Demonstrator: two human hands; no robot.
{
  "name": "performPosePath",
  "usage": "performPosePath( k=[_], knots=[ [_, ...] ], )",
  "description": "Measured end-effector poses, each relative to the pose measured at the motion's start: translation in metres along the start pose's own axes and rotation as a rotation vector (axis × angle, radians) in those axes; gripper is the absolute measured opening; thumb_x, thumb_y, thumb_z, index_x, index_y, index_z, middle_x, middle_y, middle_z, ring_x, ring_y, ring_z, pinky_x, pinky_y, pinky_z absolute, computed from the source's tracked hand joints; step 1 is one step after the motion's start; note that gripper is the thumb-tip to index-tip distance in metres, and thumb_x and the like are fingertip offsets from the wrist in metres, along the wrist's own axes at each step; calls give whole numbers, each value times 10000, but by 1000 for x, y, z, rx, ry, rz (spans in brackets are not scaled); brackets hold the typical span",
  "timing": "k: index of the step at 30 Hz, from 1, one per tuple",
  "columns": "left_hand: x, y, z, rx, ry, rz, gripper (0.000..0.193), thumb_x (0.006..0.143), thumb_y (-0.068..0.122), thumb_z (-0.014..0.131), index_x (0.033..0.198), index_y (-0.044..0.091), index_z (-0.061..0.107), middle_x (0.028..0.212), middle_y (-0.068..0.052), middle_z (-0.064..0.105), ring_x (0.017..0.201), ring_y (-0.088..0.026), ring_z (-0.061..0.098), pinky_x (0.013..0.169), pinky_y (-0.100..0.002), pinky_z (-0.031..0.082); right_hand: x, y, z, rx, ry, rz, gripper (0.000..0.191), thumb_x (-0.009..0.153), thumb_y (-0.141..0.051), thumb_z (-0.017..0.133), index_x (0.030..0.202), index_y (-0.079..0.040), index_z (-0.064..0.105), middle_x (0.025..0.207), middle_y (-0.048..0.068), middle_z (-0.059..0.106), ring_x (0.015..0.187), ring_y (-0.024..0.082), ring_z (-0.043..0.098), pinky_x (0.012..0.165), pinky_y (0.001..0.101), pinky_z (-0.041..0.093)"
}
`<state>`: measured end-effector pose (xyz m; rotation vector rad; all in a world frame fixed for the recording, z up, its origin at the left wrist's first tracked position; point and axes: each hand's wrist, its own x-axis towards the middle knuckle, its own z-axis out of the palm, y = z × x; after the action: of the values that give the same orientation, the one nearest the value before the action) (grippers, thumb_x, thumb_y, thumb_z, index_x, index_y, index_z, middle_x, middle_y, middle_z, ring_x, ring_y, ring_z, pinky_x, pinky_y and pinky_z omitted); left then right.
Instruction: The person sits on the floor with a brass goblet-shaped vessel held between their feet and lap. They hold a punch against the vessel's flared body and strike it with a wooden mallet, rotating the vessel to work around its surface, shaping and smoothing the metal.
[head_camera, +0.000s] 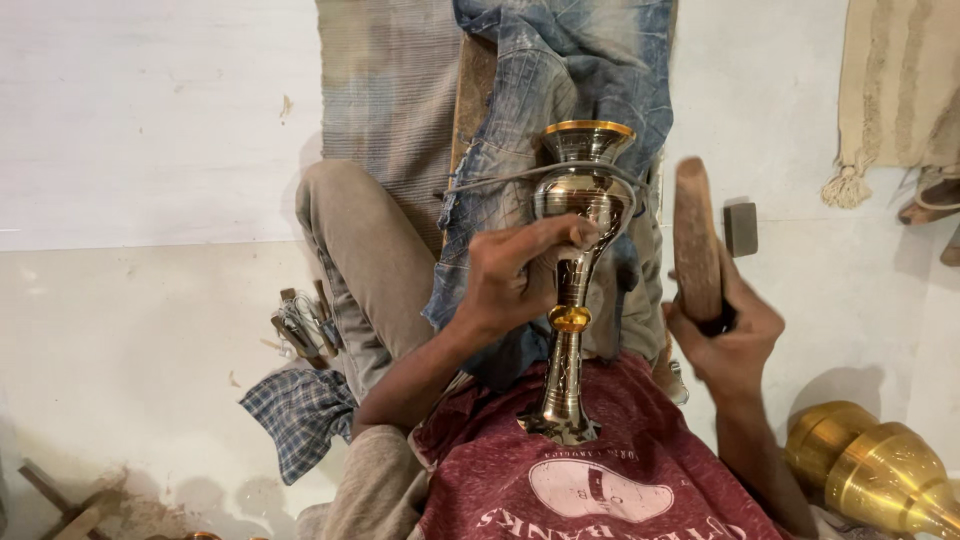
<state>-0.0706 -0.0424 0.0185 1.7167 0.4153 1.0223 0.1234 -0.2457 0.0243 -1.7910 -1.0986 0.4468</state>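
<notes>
Nearest the camera, one tall polished metal vase (572, 300), silver-toned with a gold rim and a gold ring on its slim neck, has its foot braced against the person's dark red printed shirt (600, 480), its flared mouth pointing away over the lap. The left hand (515, 280) is closed around the vase's neck just below the bulb, fingers wrapped, thumb toward the body of the vase. The right hand (725, 340) grips one flat wooden mallet (697, 240), held upright just beside the vase and not touching it. Two golden brass bell-shaped pieces (870, 470) lie on the floor at lower right. At lower left lies one blue checked cloth (295, 415), with a small cluster of metal tools (300, 325) just beyond it; their number cannot be told. Farther off, one faded denim cloth (560, 90) lies under the vase's bulb, with a cord across it, and one small dark block (741, 228) sits past the mallet.
</notes>
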Motion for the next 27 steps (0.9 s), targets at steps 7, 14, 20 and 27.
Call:
performPosePath(
  k=[7, 14, 20, 27],
  knots=[
    [5, -6, 6, -49, -5, -27, 274, 954, -123, 623, 1177, 26, 684, 1097, -91, 778, 965, -177, 798, 843, -281, 684, 82, -42, -44, 4, -263, -227, 678, 844, 68, 790, 1481, -40, 587, 1213, 210, 712, 1012, 228, 727, 891, 288, 614],
    [-2, -2, 11, 223, -86, -141, 309, 805, -116, 617, 1027, 46, 759, 904, -89, 801, 725, -169, 789, 684, -295, 636, 157, -125, -81, -804, -786, -369, 826, 712, 5, 786, 1482, -200, 565, 1034, 164, 759, 655, 182, 727, 627, 345, 612],
    [-8, 13, 30, 126, 219, -142, 194, 961, -82, 635, 1066, 56, 720, 918, -54, 788, 777, -136, 790, 630, -245, 637, 171, -140, -68, -1241, -972, -333, 891, 724, -39, 703, 1521, -352, 458, 1176, 30, 725, 696, 112, 759, 691, 295, 652],
    [-13, 22, 46, 148, 406, -180, 225, 931, -83, 625, 1129, -4, 699, 950, -95, 778, 780, -157, 778, 653, -282, 640, 185, -155, -60, -1156, -974, -390, 875, 751, -30, 656, 1541, -338, 440, 1108, 26, 719, 664, 109, 718, 655, 286, 623]
  ],
)
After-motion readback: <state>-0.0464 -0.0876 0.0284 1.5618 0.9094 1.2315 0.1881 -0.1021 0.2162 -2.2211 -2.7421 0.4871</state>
